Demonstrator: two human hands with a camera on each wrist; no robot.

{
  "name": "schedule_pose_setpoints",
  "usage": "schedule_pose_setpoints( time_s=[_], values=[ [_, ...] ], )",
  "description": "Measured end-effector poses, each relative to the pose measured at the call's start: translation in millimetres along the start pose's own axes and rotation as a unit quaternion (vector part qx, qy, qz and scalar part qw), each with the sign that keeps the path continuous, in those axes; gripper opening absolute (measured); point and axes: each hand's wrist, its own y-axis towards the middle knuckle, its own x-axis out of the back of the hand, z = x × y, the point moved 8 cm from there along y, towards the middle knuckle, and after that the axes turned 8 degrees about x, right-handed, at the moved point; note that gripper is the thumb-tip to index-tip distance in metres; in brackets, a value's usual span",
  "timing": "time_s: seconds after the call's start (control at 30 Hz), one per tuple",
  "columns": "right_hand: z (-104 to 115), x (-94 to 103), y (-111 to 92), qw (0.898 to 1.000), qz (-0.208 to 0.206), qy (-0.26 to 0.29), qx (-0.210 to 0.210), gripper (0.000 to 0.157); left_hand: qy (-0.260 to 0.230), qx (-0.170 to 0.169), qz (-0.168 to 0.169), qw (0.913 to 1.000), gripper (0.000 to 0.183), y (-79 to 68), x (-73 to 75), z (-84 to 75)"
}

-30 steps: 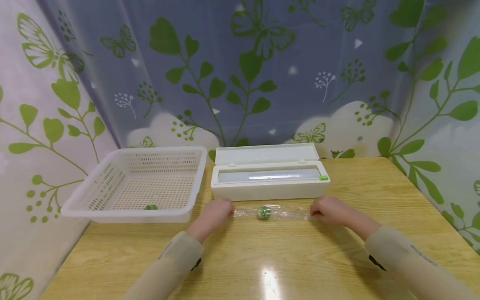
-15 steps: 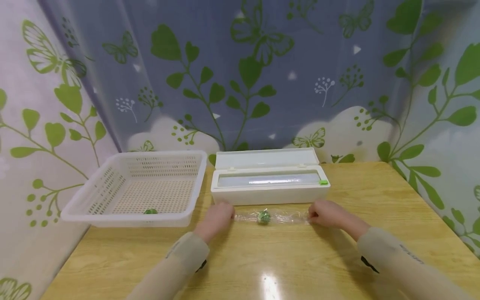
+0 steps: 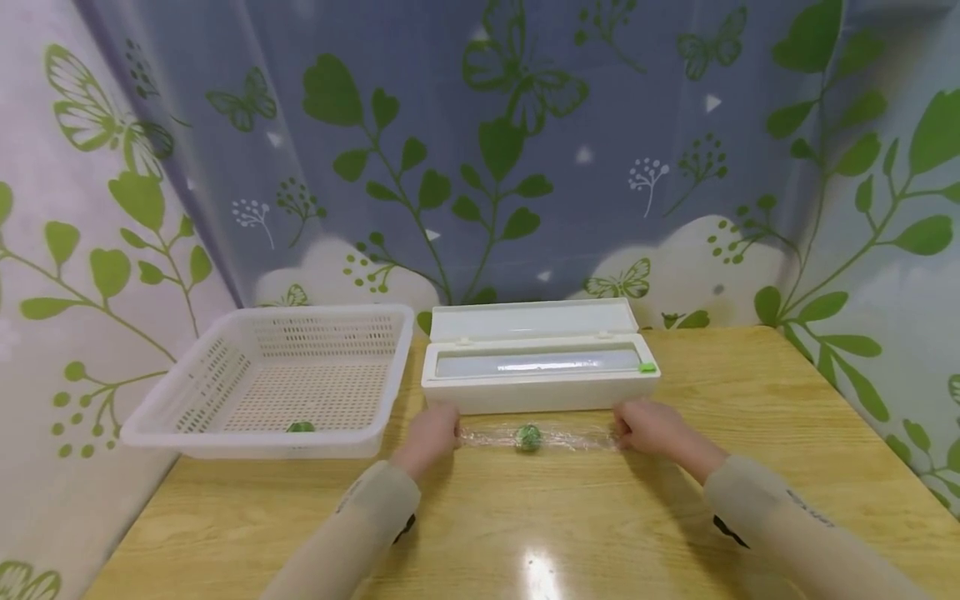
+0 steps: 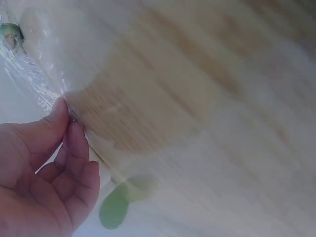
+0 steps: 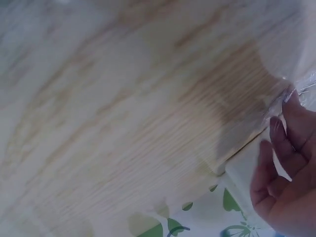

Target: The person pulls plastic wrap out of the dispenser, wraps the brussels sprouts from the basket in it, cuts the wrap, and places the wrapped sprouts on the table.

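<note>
A strip of cling film (image 3: 573, 437) is stretched sideways in front of a white dispenser box, wrapped around a small green Brussels sprout-like ball (image 3: 528, 437). My left hand (image 3: 431, 438) pinches the film's left end; in the left wrist view, the thumb and forefinger of that hand (image 4: 49, 173) meet on the bunched film. At the other end, my right hand (image 3: 651, 427) pinches the film between thumb and fingertips, and the right wrist view shows this hand (image 5: 291, 163) at the image's right edge. The sprout (image 4: 11, 35) appears partly at the left wrist view's upper left corner.
The white cling film dispenser (image 3: 540, 395) stands behind the film, lid (image 3: 532, 319) up, with a roll (image 3: 536, 363) and a green slider (image 3: 647, 367) showing. A white perforated basket (image 3: 255, 440) at left holds another green ball (image 3: 301, 427). The wooden table (image 3: 480, 542) extends toward me.
The camera has tilted up slightly, so the scene sits lower. Both hands still pinch the film; the right hand has come slightly inward. The sprout seems to have turned.
</note>
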Motion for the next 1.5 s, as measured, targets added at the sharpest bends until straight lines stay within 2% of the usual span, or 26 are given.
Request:
schedule_pose_setpoints(
  time_s=[0.1, 0.33, 0.43, 0.53, 0.7, 0.87, 1.0, 1.13, 1.23, 1.37, 1.5],
  values=[
    [2, 1.7, 0, 1.0, 0.0, 0.011, 0.015, 0.025, 0.0, 0.004, 0.002, 1.0, 0.016, 0.6, 1.7, 0.2],
    [6, 3.0, -6, 0.992, 0.017, 0.078, 0.096, 0.013, 0.002, -0.009, 0.021, 0.9997, 0.018, -2.1, 3.2, -2.6],
    [5, 5.0, -9, 0.991, 0.021, 0.089, 0.099, 0.006, 0.0, -0.003, 0.039, 0.9992, 0.017, -2.5, 3.0, -2.6],
    [3, 9.1, -10, 0.992, 0.016, 0.085, 0.087, 0.006, -0.001, 0.008, 0.05, 0.9987, 0.015, -2.5, 4.4, -2.2],
    [5, 17.1, -8, 0.993, 0.001, 0.093, 0.067, 0.007, 0.001, 0.005, 0.045, 0.999, 0.013, -1.1, 9.3, -6.4],
    [18, 22.2, -2, 0.993, -0.021, 0.074, 0.085, 0.008, -0.014, -0.028, 0.041, 0.9987, 0.017, 2.6, 14.2, -23.7],
    [31, 22.3, 7, 0.992, -0.046, 0.061, 0.104, 0.015, -0.024, -0.091, 0.043, 0.9947, 0.03, 2.1, 14.4, -45.0],
    [48, 16.2, 23, 0.989, -0.048, 0.065, 0.125, 0.024, -0.05, -0.151, 0.065, 0.9851, 0.04, -0.1, 9.3, -62.4],
    [62, 8.5, 37, 0.988, -0.029, 0.076, 0.135, 0.033, -0.061, -0.164, 0.092, 0.9802, 0.047, 1.0, 2.5, -69.2],
    [76, -0.3, 52, 0.983, -0.007, 0.102, 0.15, 0.039, -0.05, -0.17, 0.116, 0.9773, 0.051, 4.5, -7.2, -75.4],
    [83, -7.4, 60, 0.977, 0.005, 0.135, 0.164, 0.039, -0.046, -0.182, 0.122, 0.9747, 0.047, 7.0, -13.6, -79.9]
  ],
)
